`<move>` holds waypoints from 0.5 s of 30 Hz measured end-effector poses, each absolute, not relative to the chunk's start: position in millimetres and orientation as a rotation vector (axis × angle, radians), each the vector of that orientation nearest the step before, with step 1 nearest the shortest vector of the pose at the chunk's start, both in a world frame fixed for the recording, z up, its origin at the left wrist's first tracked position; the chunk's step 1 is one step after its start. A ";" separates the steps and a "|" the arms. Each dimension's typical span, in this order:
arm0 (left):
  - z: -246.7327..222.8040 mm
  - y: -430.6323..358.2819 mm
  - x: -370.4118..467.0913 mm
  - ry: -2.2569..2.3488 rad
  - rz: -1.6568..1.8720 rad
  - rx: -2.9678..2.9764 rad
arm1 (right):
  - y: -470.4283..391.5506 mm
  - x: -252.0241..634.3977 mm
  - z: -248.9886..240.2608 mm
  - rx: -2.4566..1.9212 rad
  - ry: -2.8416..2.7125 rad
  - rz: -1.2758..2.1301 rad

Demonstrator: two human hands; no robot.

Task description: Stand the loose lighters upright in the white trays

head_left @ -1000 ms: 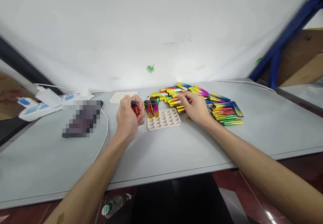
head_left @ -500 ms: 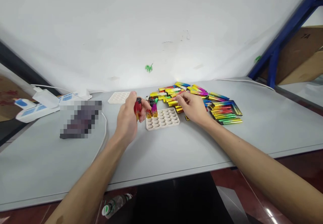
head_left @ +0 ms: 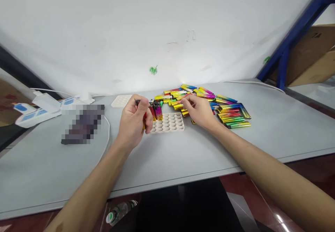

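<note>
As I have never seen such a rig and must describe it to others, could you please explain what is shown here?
There is no robot: these are a person's bare hands, seen by one head-worn camera looking forward and down. The left hand holds a red-and-gold lighter. The right hand is at the pile of shiny, colourful lighters; whether it grips one is unclear. Between the hands on the grey table is a pale tray with rows of holes, a few upright lighters at its far left corner. Another pale tray lies behind the left hand.
</note>
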State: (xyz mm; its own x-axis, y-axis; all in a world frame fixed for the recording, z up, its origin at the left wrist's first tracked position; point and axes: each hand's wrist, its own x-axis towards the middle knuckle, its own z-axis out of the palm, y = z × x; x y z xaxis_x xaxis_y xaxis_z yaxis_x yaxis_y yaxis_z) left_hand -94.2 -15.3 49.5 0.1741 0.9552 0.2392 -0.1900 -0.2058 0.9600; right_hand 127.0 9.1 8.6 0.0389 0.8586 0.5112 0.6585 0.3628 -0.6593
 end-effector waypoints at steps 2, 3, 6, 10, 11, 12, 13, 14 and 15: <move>49.8 -14.1 -94.1 0.820 1.335 1.299 | 9.5 127.3 8.5 -1.365 -1.680 0.266; 50.0 -13.4 -94.1 0.823 1.345 1.278 | 9.6 127.4 8.6 -1.368 -1.680 0.264; 50.9 -11.6 -94.8 0.850 1.354 1.222 | 9.4 127.5 8.7 -1.377 -1.680 0.266; 52.6 -10.6 -96.3 0.923 1.372 1.143 | 8.9 127.9 8.2 -1.389 -1.678 0.270; 53.5 -10.8 -96.5 0.934 1.377 1.119 | 9.0 128.3 8.0 -1.393 -1.680 0.269; 54.5 -11.1 -96.7 0.941 1.383 1.099 | 9.3 128.8 7.9 -1.400 -1.685 0.268; 55.5 -11.6 -96.8 0.944 1.390 1.085 | 10.0 129.2 7.8 -1.407 -1.690 0.262; 56.6 -12.1 -96.9 0.946 1.398 1.076 | 11.2 129.6 8.0 -1.412 -1.701 0.248; 57.6 -12.7 -97.1 0.949 1.408 1.068 | 13.2 129.8 8.3 -1.413 -1.718 0.221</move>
State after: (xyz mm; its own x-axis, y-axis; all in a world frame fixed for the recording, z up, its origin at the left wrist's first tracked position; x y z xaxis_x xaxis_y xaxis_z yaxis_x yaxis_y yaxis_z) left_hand -97.1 -12.7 57.6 -0.0183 0.9946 0.1024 -0.2782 -0.1035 0.9549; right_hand 129.8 13.2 8.3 0.0297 0.8633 0.5038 0.7076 0.3378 -0.6206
